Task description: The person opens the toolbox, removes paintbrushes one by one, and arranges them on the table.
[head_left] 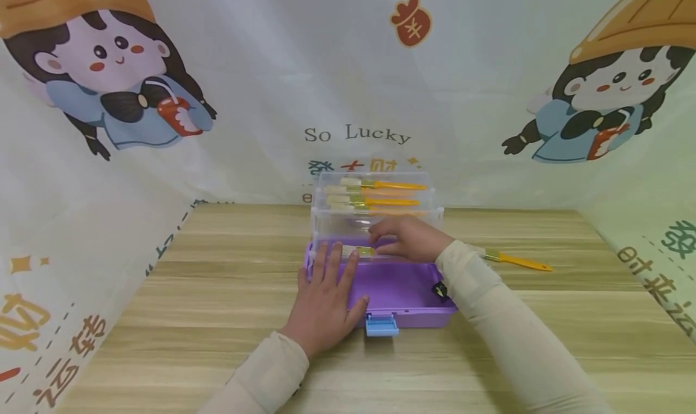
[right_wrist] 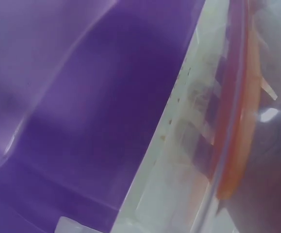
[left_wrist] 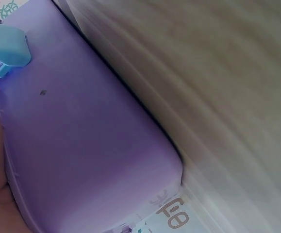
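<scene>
A purple box [head_left: 402, 287] with clear trays stands unlidded on the table, its blue latch [head_left: 382, 325] hanging at the front. My left hand [head_left: 326, 299] rests over the box's left side, fingers spread and fairly straight. At the back of the purple base, my right hand [head_left: 410, 239] holds a paintbrush [head_left: 356, 251] with bent thumb and fingers around its handle end. The pale bristles point left toward my left fingertips. Through clear plastic in the right wrist view, an orange handle [right_wrist: 242, 126] shows. Several orange-handled paintbrushes [head_left: 391, 202] lie in the raised clear trays [head_left: 375, 175].
Another orange-handled paintbrush [head_left: 524, 262] lies on the wooden table [head_left: 234, 293], right of the box and past my right wrist. A small dark thing [head_left: 439, 291] shows at the box's right side. Printed cloth [head_left: 261, 87] hangs behind and along both sides.
</scene>
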